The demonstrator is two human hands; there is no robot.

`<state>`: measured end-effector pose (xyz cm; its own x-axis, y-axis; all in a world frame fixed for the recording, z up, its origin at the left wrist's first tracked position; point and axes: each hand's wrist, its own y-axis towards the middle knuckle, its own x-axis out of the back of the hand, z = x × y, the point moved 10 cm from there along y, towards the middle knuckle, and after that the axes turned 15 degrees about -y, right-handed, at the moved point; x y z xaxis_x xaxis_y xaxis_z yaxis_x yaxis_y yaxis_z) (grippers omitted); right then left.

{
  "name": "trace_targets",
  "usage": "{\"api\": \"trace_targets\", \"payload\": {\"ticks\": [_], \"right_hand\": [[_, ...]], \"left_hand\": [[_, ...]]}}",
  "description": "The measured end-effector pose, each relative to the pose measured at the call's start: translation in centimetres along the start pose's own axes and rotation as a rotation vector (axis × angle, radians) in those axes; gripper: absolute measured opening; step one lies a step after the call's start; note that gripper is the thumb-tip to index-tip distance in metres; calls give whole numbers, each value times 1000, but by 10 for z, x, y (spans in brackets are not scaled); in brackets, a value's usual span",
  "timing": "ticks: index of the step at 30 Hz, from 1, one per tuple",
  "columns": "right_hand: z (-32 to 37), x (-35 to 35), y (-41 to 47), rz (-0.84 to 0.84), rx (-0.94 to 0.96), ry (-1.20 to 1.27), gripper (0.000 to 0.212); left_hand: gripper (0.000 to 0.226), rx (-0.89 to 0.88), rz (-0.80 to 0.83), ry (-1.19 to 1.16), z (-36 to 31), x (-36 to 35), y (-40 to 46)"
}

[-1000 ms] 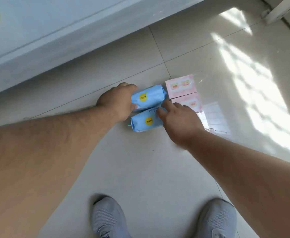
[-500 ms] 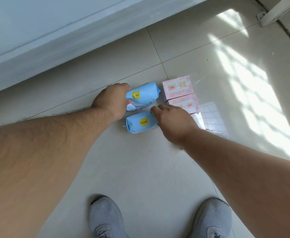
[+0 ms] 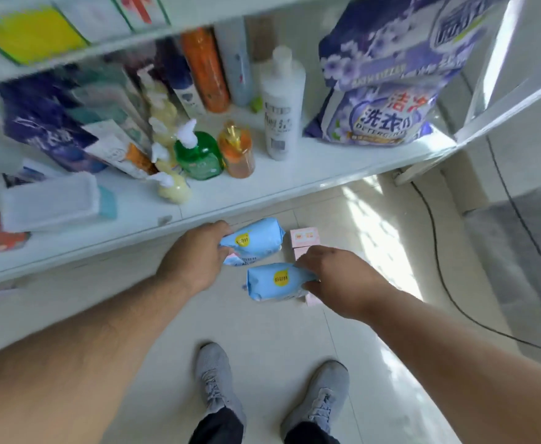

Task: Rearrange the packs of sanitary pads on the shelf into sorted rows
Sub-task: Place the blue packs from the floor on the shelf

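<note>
While the left hand (image 3: pixel 198 256) grips the far soft light-blue plastic pad pack (image 3: pixel 256 240), the right hand (image 3: pixel 336 277) clamps the near matching light-blue pack (image 3: pixel 275 282). Both packs sit below the white shelf's front edge (image 3: pixel 262 195), beside pale-pink cardboard boxes (image 3: pixel 306 240).

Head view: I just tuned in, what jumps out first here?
Two blue packs: the left hand grips the farther blue pack and the right hand grips the nearer blue pack, both above the tiled floor. Pink packs lie on the floor just beyond them. Behind, the white shelf holds bottles and a purple detergent bag at its right end.
</note>
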<state>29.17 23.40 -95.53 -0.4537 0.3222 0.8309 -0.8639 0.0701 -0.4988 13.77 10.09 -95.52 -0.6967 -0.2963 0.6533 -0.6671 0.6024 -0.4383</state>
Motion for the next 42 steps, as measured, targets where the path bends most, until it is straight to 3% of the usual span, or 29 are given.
{"api": "trace_targets", "payload": {"ticks": [7,12,20,29,34,38,42], "right_hand": [[74,207,-131,-23,60,-119,30],[136,305,-208,-102,78,-227,30],[228,390,-304,-241,46,-305,39],[340,471,-410,-411,29,-424,29],[394,535,-469,-531,52,-486,43],[422,589,-501,-627,65,-474,32],[440,639,-517,-685,82,-422,24]], "left_hand": [[8,-51,-135,-46,-110,167,-157],[9,-71,-206,-40,-155,261,-263],[24,-151,-322,-40,-188,364,-410],[15,-254,-518,-70,-199,469,-566],[25,-378,-597,-9,-229,532,-636],[31,-454,-660,83,-268,580,-683],[14,-510,-761,119,-305,634,-711]]}}
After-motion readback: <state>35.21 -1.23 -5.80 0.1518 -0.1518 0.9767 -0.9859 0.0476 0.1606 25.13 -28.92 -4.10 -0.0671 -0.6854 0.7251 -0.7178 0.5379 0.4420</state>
